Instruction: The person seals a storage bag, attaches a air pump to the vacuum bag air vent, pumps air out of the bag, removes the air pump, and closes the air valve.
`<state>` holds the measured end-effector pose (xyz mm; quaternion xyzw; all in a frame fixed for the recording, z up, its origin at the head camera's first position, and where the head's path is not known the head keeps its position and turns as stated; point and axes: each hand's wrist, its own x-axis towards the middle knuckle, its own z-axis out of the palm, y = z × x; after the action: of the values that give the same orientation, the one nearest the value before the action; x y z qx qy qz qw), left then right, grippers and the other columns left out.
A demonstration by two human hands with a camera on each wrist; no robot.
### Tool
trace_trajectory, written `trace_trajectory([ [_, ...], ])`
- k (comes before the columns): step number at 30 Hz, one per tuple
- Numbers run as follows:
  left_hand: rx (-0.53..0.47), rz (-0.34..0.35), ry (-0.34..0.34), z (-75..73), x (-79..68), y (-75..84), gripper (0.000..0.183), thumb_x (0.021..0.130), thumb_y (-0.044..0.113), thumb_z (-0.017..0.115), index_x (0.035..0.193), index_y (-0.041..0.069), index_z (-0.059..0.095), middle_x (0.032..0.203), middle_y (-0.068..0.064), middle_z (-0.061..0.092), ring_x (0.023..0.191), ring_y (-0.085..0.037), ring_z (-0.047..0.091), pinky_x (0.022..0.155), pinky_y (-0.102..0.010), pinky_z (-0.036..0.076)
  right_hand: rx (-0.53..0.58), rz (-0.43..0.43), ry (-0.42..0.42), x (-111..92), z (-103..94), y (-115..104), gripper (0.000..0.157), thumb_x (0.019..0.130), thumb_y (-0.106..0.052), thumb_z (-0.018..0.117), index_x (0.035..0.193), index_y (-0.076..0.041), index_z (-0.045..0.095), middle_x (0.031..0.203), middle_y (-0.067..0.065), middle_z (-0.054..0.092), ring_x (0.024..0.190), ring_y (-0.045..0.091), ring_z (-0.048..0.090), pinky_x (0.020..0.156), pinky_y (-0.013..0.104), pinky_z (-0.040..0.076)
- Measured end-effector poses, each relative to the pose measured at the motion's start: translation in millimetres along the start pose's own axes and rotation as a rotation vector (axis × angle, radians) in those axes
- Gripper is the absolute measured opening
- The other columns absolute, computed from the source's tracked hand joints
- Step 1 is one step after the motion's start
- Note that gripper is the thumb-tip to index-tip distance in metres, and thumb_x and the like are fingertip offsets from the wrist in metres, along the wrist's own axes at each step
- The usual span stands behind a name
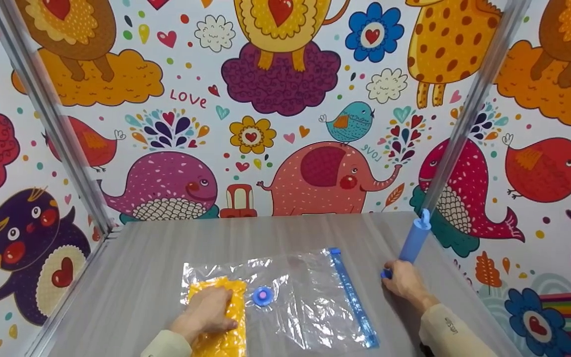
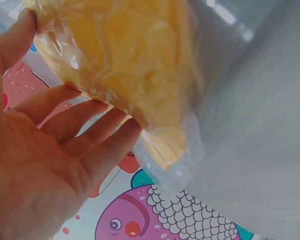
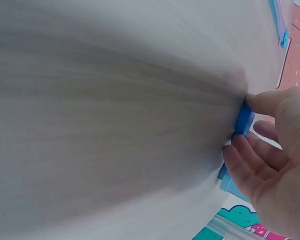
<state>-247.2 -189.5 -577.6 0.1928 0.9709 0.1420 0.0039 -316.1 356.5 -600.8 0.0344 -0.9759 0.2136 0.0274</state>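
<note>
My left hand [image 1: 205, 312] rests on a yellow folded item [image 1: 233, 297] that lies under clear, shiny plastic. In the left wrist view its thumb and fingertips touch one edge of the yellow item [image 2: 125, 55], spread apart along it. The clear plastic bag [image 1: 305, 292] lies flat, with a round blue valve [image 1: 262, 296] and a blue zip strip [image 1: 352, 297] along its right side. At the right, my right hand [image 1: 407, 283] grips a blue hand pump [image 1: 416, 238] near its handle. The blue handle [image 3: 244, 119] shows between thumb and fingers in the right wrist view.
The grey wood-grain table [image 1: 142, 248] meets a wall [image 1: 285, 124] printed with cartoon animals behind and at both sides. Metal posts [image 1: 57, 114] stand at the left and right back corners.
</note>
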Motion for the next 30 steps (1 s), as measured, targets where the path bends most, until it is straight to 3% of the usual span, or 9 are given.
trace_trajectory([
  [6, -0.045, -0.031, -0.033, 0.3, -0.2, 1.3, 0.047, 0.075, 0.039, 0.101, 0.091, 0.015, 0.065, 0.083, 0.002, 0.059, 0.077, -0.019, 0.055, 0.072, -0.045, 0.052, 0.021, 0.002, 0.02, -3, 0.2, 0, 0.027, 0.099, -0.013, 0.081, 0.12, 0.004, 0.078, 0.112, 0.023, 0.081, 0.091, 0.029, 0.075, 0.089, 0.058, 0.07],
  [14, -0.084, -0.078, -0.056, -2.8, 1.7, 3.5, 0.047, 0.076, 0.037, 0.102, 0.097, 0.014, 0.067, 0.09, 0.0, 0.065, 0.087, -0.022, 0.061, 0.09, -0.055, 0.06, 0.03, 0.004, 0.027, 1, -3.1, -19, 0.033, 0.1, -0.019, 0.082, 0.125, 0.002, 0.079, 0.11, 0.017, 0.078, 0.095, 0.028, 0.073, 0.098, 0.061, 0.067],
  [23, -0.069, -0.054, -0.034, -2.9, 1.0, 4.8, 0.046, 0.073, 0.034, 0.102, 0.09, 0.015, 0.064, 0.083, 0.002, 0.059, 0.079, -0.02, 0.054, 0.075, -0.047, 0.052, 0.042, -0.025, 0.048, 8, -1.0, -37, 0.035, 0.097, -0.022, 0.084, 0.126, -0.002, 0.08, 0.113, 0.012, 0.074, 0.102, 0.027, 0.069, 0.105, 0.059, 0.065],
  [30, -0.083, -0.063, -0.046, -5.2, 0.6, 5.4, 0.045, 0.074, 0.034, 0.102, 0.091, 0.013, 0.065, 0.082, 0.001, 0.059, 0.077, -0.019, 0.054, 0.072, -0.045, 0.051, 0.086, -0.029, 0.055, 10, -2.5, -60, 0.039, 0.097, -0.023, 0.086, 0.13, -0.003, 0.08, 0.116, 0.011, 0.075, 0.105, 0.027, 0.071, 0.103, 0.056, 0.066],
])
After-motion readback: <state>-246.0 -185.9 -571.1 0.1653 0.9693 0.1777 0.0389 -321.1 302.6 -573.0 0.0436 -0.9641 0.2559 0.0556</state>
